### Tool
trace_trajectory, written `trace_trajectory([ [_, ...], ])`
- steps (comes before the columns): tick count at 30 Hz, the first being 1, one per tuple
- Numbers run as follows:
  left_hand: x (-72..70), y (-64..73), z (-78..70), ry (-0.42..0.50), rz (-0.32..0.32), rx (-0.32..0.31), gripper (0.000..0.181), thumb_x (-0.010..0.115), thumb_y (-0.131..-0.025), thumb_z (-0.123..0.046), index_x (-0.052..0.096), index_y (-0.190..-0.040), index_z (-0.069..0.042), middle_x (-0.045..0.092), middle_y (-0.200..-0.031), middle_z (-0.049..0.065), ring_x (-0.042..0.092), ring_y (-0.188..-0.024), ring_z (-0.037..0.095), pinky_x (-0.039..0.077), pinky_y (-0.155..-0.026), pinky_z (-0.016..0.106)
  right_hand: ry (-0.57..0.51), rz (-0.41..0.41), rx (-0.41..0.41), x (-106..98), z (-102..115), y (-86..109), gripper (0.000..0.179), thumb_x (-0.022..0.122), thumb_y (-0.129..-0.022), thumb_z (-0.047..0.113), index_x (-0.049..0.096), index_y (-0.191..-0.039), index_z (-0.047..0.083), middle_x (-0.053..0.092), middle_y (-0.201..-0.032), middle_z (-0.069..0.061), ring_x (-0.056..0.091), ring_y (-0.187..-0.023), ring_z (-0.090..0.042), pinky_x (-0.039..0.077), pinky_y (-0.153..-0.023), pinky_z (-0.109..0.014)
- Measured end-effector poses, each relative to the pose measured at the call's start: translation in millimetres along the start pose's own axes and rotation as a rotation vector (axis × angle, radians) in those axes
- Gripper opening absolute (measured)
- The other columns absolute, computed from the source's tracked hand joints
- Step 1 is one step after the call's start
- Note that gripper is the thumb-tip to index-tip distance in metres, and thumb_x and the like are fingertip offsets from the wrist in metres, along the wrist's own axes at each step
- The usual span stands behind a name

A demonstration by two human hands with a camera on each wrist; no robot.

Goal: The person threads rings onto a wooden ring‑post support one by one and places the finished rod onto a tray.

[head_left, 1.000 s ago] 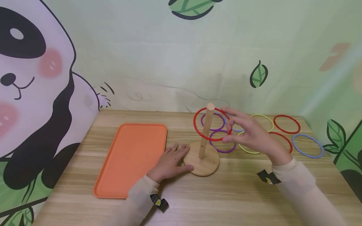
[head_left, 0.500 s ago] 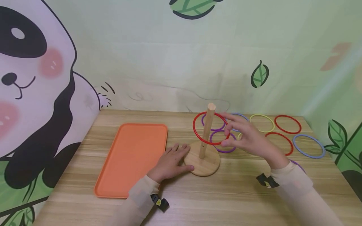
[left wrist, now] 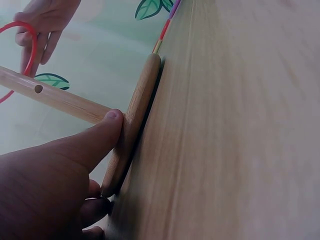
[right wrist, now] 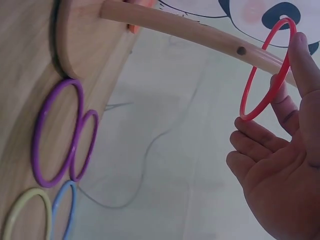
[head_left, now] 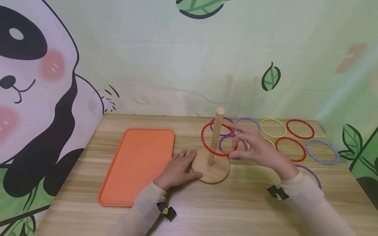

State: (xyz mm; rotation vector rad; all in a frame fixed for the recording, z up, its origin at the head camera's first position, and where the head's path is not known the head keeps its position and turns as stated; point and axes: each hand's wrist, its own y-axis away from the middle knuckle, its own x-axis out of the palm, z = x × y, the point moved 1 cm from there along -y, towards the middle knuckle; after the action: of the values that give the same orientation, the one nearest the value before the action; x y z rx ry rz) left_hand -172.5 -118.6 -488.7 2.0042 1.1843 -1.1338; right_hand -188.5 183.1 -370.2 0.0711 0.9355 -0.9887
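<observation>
Fingers (head_left: 242,128) pinch red ring (right wrist: 278,83), purple rings (right wrist: 36,145) beyond.

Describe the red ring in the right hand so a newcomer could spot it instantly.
On the table, right of the orange tray, stands a wooden post on a round base. Partway up the post, the right hand pinches the red ring. The other red rings lie on the table; only this one is held up, encircling the post.
</observation>
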Motion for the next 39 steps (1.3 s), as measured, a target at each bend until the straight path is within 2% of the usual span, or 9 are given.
trace_trajectory([
  [2,0.5,-0.2,0.9,0.0,-0.001,-0.001,0.094,0.069,-0.095,-0.062,0.035,-0.165,-0.009,0.038,-0.169,0.01,0.024,-0.159,0.039,0.02,-0.128,0.057,0.014,0.009,0.005,3.3,-1.7,1.7,0.035,0.094,-0.078,0.011,0.061,-0.083,0.021,0.053,-0.153,-0.026,0.044,-0.145,-0.049,0.048,-0.101,-0.056],
  [6,0.9,-0.4,1.8,0.002,-0.003,0.0,0.094,0.069,-0.095,-0.063,0.035,-0.166,-0.01,0.038,-0.169,0.008,0.024,-0.159,0.039,0.02,-0.128,0.057,0.014,0.02,0.019,11.0,-7.9,5.7,0.033,0.093,-0.08,0.012,0.061,-0.083,0.02,0.052,-0.154,-0.026,0.042,-0.146,-0.05,0.047,-0.103,-0.057],
  [9,1.1,-0.9,2.6,0.0,-0.004,0.004,0.093,0.069,-0.096,-0.062,0.035,-0.166,-0.011,0.038,-0.169,0.008,0.024,-0.159,0.039,0.019,-0.128,0.057,-0.012,0.025,0.021,16.5,-13.1,8.4,0.033,0.092,-0.081,0.011,0.061,-0.084,0.019,0.051,-0.155,-0.026,0.041,-0.146,-0.052,0.055,-0.096,-0.052],
  [11,1.2,-1.2,3.0,-0.004,-0.003,0.007,0.093,0.068,-0.096,-0.063,0.035,-0.166,-0.011,0.038,-0.169,0.007,0.023,-0.159,0.038,0.019,-0.128,0.057,-0.022,0.022,0.012,19.5,-16.2,9.7,0.033,0.092,-0.081,0.011,0.061,-0.084,0.02,0.052,-0.153,-0.027,0.043,-0.144,-0.053,0.06,-0.08,-0.042],
  [13,1.3,-1.4,3.1,-0.006,-0.002,0.008,0.093,0.068,-0.096,-0.063,0.035,-0.166,-0.011,0.037,-0.169,0.007,0.023,-0.159,0.038,0.019,-0.129,0.057,-0.039,0.024,0.015,22.3,-19.6,10.9,0.032,0.091,-0.081,0.01,0.061,-0.083,0.019,0.052,-0.153,-0.028,0.045,-0.142,-0.054,0.06,-0.064,-0.034],
  [17,0.6,-0.6,2.1,-0.007,0.0,0.011,0.094,0.068,-0.095,-0.063,0.035,-0.166,-0.011,0.037,-0.169,0.008,0.023,-0.159,0.039,0.019,-0.129,0.057,-0.06,0.036,0.04,28.0,-26.1,13.3,0.03,0.091,-0.082,0.009,0.061,-0.083,0.014,0.05,-0.153,-0.03,0.043,-0.143,-0.055,0.064,-0.071,-0.043],
  [23,-0.5,0.3,0.7,-0.01,0.01,0.021,0.092,0.067,-0.096,-0.063,0.034,-0.166,-0.014,0.036,-0.17,0.007,0.02,-0.16,0.039,0.017,-0.129,0.057,-0.059,0.049,0.082,35.5,-34.7,15.6,0.029,0.091,-0.083,0.012,0.062,-0.083,0.017,0.05,-0.154,-0.03,0.04,-0.146,-0.053,0.062,-0.083,-0.058],
  [31,-0.3,0.6,0.0,-0.027,0.014,0.019,0.093,0.066,-0.096,-0.065,0.034,-0.166,-0.012,0.035,-0.17,0.008,0.021,-0.16,0.039,0.017,-0.129,0.057,-0.091,0.053,0.081,45.5,-42.4,17.0,0.027,0.09,-0.084,0.012,0.064,-0.082,0.017,0.052,-0.151,-0.027,0.046,-0.142,-0.047,0.059,-0.091,-0.058],
  [39,-0.8,0.8,-0.2,-0.035,0.009,0.024,0.095,0.067,-0.095,-0.065,0.034,-0.166,-0.012,0.036,-0.169,0.007,0.022,-0.159,0.039,0.018,-0.128,0.058,-0.078,0.063,0.104,54.1,-47.9,19.7,0.028,0.091,-0.083,0.015,0.063,-0.082,0.017,0.052,-0.151,-0.027,0.046,-0.143,-0.046,0.058,-0.099,-0.051],
])
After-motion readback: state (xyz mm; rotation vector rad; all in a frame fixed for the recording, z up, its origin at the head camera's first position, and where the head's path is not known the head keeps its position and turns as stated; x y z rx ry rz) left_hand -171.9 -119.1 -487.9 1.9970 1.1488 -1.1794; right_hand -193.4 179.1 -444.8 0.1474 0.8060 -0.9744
